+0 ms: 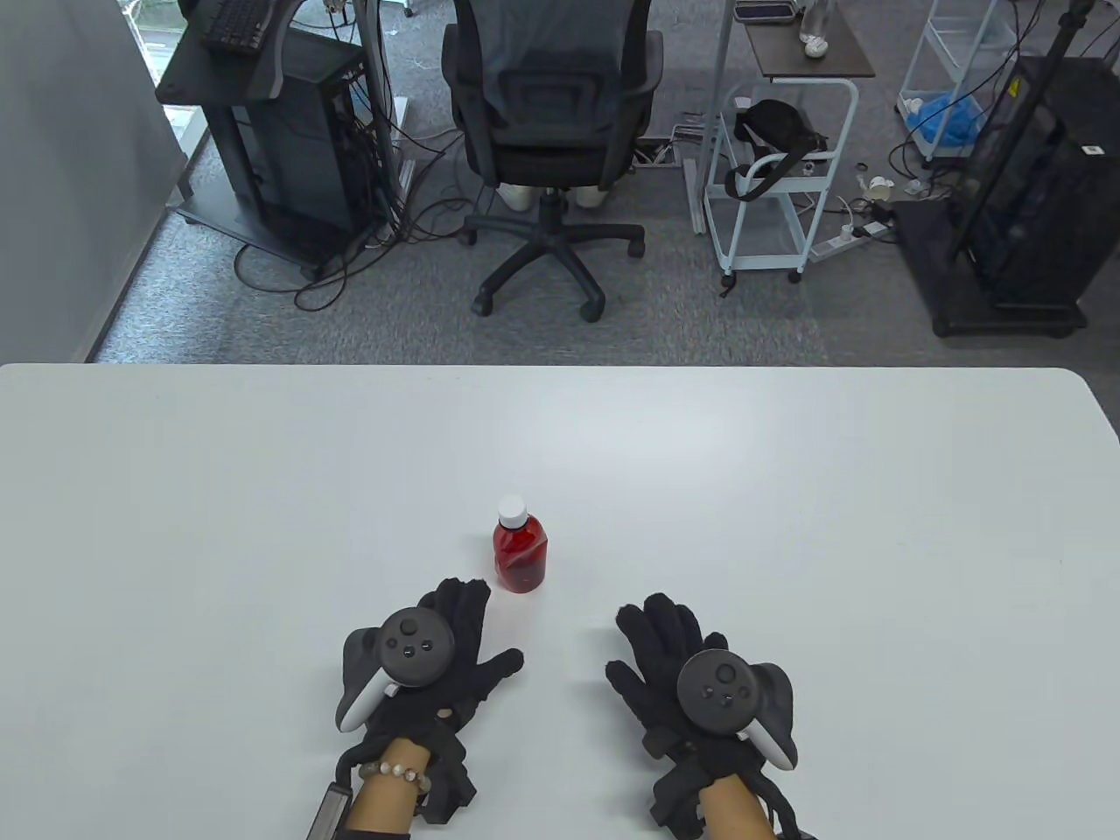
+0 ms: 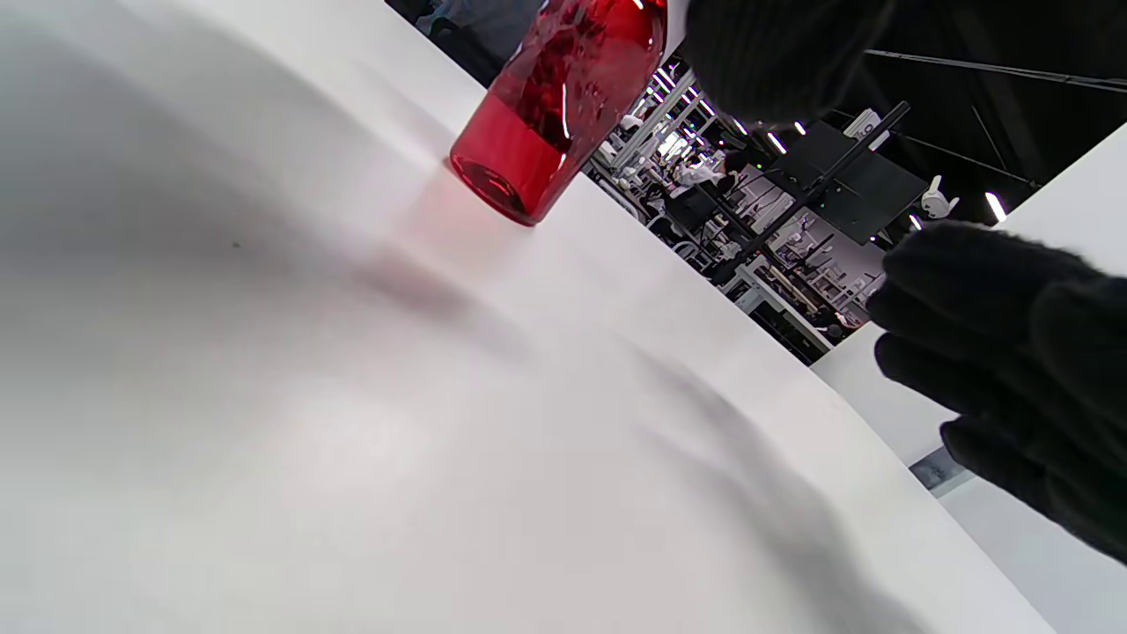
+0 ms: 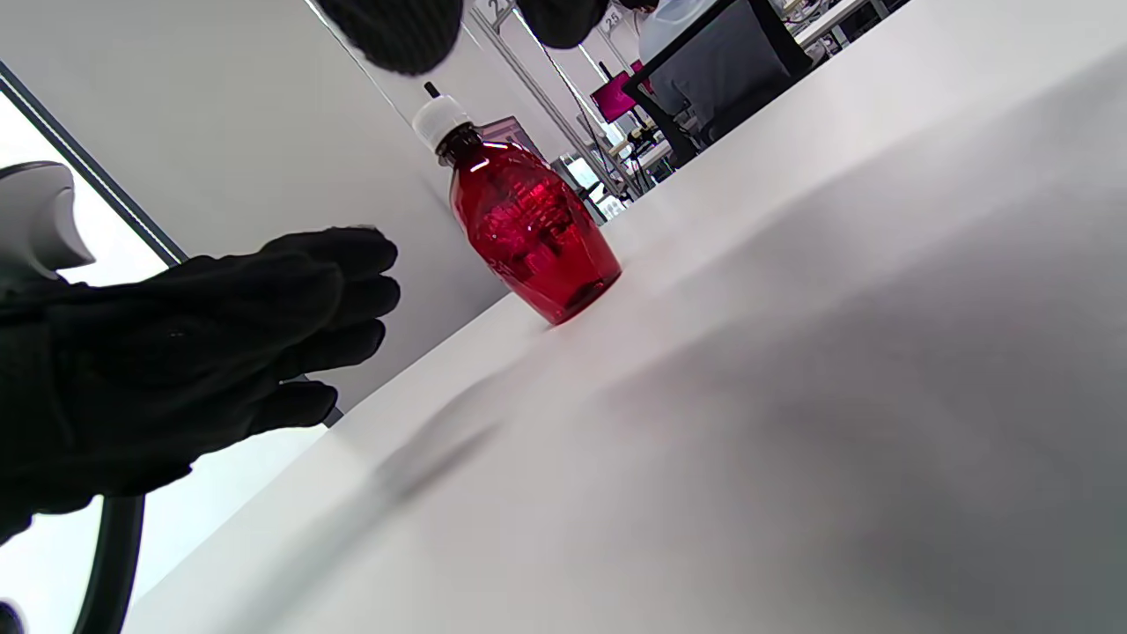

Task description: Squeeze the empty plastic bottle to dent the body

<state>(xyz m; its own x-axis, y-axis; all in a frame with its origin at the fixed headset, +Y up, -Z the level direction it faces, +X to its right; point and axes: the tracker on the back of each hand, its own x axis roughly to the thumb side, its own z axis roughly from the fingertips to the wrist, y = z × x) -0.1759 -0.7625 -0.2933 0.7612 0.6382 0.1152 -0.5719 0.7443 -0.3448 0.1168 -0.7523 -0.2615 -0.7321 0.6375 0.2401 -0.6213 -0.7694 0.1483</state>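
Observation:
A small red see-through plastic bottle (image 1: 521,553) with a white cap stands upright on the white table (image 1: 262,490). My left hand (image 1: 459,639) lies flat and open on the table just near-left of the bottle, fingertips close to its base but apart from it. My right hand (image 1: 661,652) lies flat and open to the near-right, farther from the bottle. The bottle also shows in the left wrist view (image 2: 555,97) and in the right wrist view (image 3: 528,233), where the left hand (image 3: 220,335) is seen beside it. Neither hand holds anything.
The table's far edge (image 1: 560,367) runs across the middle of the table view. Beyond it stand an office chair (image 1: 551,131), a white cart (image 1: 779,175) and equipment racks on the floor.

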